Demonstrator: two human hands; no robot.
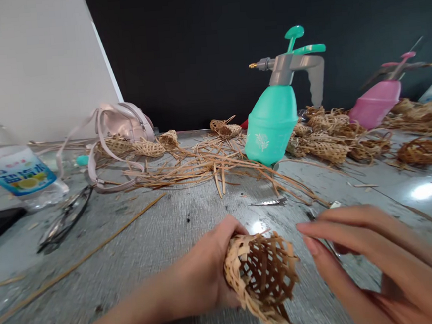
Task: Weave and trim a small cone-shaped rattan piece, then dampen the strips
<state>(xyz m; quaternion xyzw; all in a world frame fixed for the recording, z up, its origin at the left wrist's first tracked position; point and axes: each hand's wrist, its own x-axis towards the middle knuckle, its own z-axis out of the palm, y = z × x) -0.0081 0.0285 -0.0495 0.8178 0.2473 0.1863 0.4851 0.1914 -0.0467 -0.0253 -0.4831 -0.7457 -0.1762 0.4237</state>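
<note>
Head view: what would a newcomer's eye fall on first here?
The teal pump sprayer stands out at the back of the table, with a pink sprayer further right. In the foreground, the left hand grips a small woven basket, the right hand open beside it. Loose strips sprawl across the table's middle.

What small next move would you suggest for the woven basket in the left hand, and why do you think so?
Probably the right hand should pinch and tuck one loose strip end at the rim of the woven basket, held in the left hand. Several ends stick out unevenly, and the right hand is open beside the basket.
</note>
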